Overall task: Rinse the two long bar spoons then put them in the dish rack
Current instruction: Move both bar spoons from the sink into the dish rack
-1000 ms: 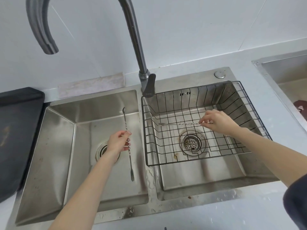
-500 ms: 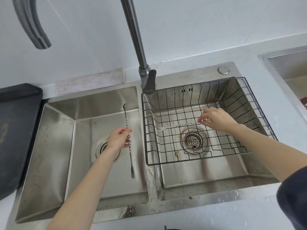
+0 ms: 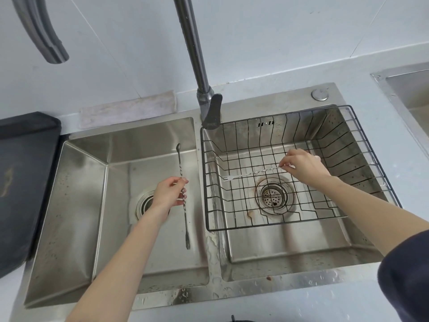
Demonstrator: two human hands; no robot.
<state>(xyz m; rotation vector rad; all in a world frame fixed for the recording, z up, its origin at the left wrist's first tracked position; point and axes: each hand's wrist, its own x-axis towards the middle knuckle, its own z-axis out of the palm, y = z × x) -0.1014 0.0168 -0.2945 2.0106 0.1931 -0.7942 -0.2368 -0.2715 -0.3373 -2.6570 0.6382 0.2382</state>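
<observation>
My left hand (image 3: 168, 194) grips one long twisted bar spoon (image 3: 185, 217) at its middle, over the left sink basin. That spoon runs front to back, bowl end far, fork end near. My right hand (image 3: 304, 164) pinches the second bar spoon (image 3: 250, 174) by its right end, inside the black wire dish rack (image 3: 210, 182) that sits in the right basin. This spoon lies nearly level, its fork tip low at the rack's left side, close to the wires. Whether it touches them I cannot tell.
The grey tap (image 3: 197, 66) rises between the basins, its handle (image 3: 212, 113) at the rack's back left corner; no water runs. A black board (image 3: 21, 173) lies left of the sink. A cloth (image 3: 127, 109) rests behind the left basin. Another metal basin (image 3: 408, 89) is at far right.
My right hand has lowered its spoon deeper into the rack, the fork tip dipping down to the left. My left hand and its spoon have hardly moved.
</observation>
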